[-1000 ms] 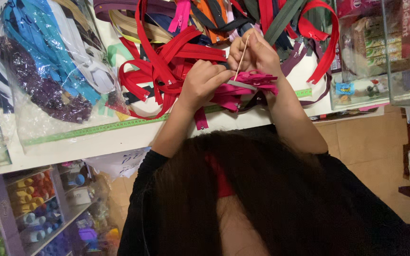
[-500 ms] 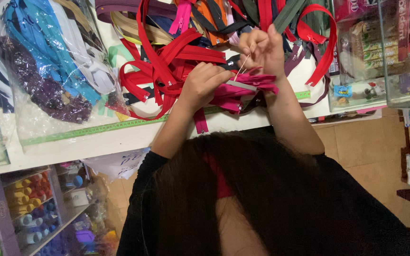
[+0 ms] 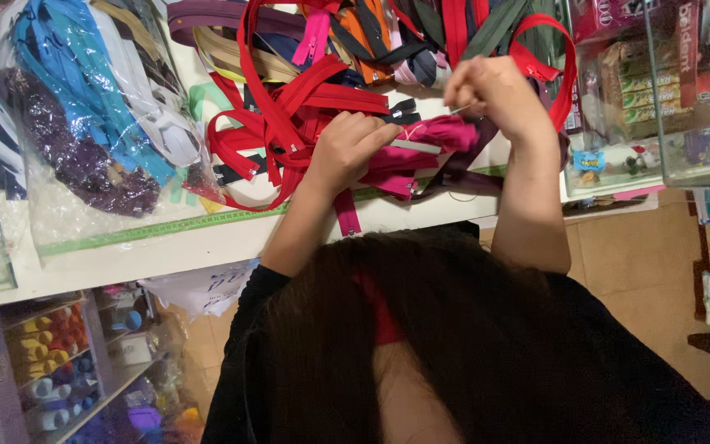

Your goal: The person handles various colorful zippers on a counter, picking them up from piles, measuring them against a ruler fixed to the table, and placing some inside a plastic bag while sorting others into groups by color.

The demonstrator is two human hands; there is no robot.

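Left hand: we see our left hand (image 3: 351,152) closed over the magenta zipper bundle (image 3: 421,148), its fingers (image 3: 371,131) curled down on the near end.
Right hand: our right hand (image 3: 495,94) is raised just above the bundle's other end, fingers pinched shut on a thin pale strand (image 3: 458,108); we cannot tell whether it is thread or a needle.
Bundle position: it lies on the white surface (image 3: 207,238), between our two hands, at the edge of a heap of red zippers (image 3: 289,107).
Long axis: the bundle runs roughly left to right in the view, its far end pointing towards the right hand and tilted slightly up.
Loose tail: one magenta strip (image 3: 345,215) hangs from it towards the surface's near edge.
Around: a green measuring tape (image 3: 149,232) lies along the surface; clear bags of blue and purple zippers (image 3: 84,123) sit to the left.
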